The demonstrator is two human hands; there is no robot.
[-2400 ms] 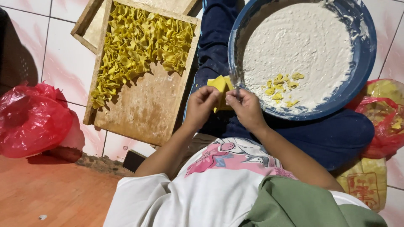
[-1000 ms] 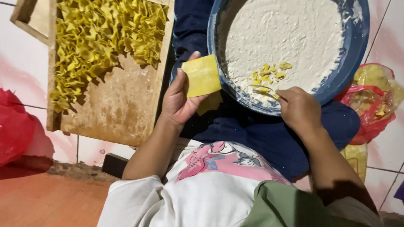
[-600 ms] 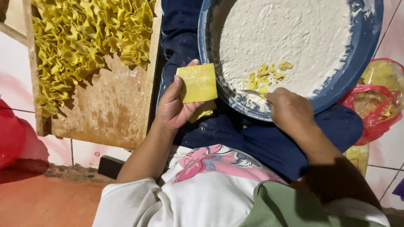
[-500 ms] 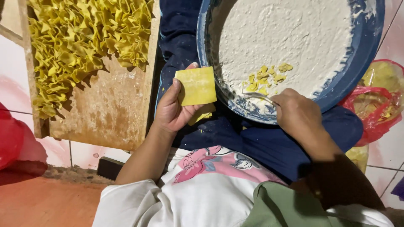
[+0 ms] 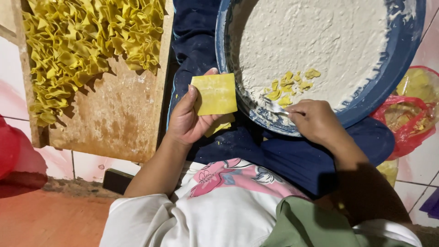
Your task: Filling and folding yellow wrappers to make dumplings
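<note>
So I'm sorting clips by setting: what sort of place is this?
Probably a home or small workshop floor used for making dumplings: pale floor tiles, a wooden board piled with folded yellow pieces, and a floured blue basin.

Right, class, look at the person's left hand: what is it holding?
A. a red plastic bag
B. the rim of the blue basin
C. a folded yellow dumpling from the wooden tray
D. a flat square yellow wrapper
D: the left hand holds a flat square yellow wrapper open on its fingers, beside the blue basin, while the right hand works a small metal utensil at the filling.
</note>
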